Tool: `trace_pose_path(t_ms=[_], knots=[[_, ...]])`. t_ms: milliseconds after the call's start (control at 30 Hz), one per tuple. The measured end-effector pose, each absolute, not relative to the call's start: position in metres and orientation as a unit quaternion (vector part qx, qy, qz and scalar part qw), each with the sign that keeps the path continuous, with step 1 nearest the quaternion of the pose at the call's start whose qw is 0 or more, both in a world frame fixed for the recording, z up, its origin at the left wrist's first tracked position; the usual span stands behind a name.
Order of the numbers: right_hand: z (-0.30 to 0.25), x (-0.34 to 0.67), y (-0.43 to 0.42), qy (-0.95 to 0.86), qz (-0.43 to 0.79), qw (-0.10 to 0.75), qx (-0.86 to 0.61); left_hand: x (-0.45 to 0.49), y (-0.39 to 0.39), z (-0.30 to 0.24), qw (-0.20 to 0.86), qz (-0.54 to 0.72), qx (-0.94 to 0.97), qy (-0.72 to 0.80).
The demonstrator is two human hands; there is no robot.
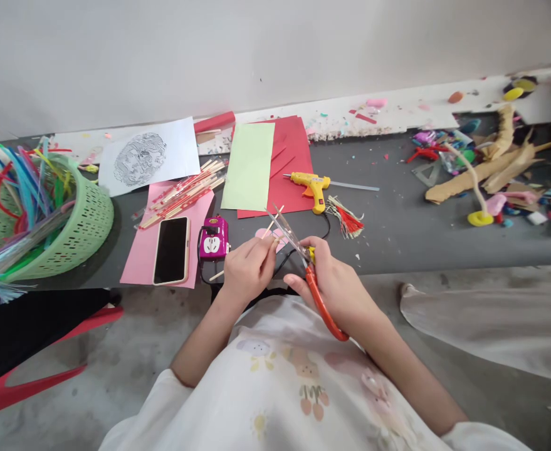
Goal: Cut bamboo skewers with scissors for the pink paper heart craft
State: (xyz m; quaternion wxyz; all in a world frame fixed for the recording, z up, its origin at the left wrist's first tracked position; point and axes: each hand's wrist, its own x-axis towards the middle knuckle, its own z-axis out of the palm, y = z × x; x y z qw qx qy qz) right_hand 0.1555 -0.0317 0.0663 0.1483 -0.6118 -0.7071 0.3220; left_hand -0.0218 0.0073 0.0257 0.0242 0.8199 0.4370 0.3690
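Note:
My left hand [251,266] is closed, pinching a thin wooden stick [275,218] that slants up past the fingertips. Lower down, a pale stick end shows beside that hand, and I cannot tell whether it is the same stick. In my right hand [343,285] is a pair of scissors [321,304] with orange handles. Its blades are slightly parted and point up and left, close to the stick. Something small and yellow shows by the right fingers. Pink paper pieces [279,238] lie behind the hands, partly covered.
Beyond the hands are a yellow glue gun [310,185], a red-and-cream tassel [345,218], green paper [247,166] and red paper [298,156]. To the left are a purple power socket [214,238], a phone [172,250], bundled sticks [185,194] and a green basket [87,213]. Craft scraps [486,175] cover the right.

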Motion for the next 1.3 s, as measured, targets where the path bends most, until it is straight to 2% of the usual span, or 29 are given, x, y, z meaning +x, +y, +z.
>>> trace_pose_path(t_ms=[333, 567, 1000, 1300], knots=[[0.057, 0.154, -0.035, -0.712, 0.249, 0.131, -0.644, -0.023, 0.005, 0.027, -0.001, 0.35, 0.823, 0.448], [0.046, 0.157, -0.029, -0.727, 0.27, 0.106, -0.623, -0.022, 0.007, 0.018, -0.013, 0.298, 0.835, 0.463], [0.026, 0.157, -0.016, -0.718, 0.317, 0.091, -0.612, -0.025, 0.023, 0.009, 0.067, 0.183, 0.838, 0.509], [0.027, 0.159, -0.011, -0.691, 0.356, 0.075, -0.625, -0.024, 0.026, 0.011, 0.098, 0.157, 0.835, 0.518]])
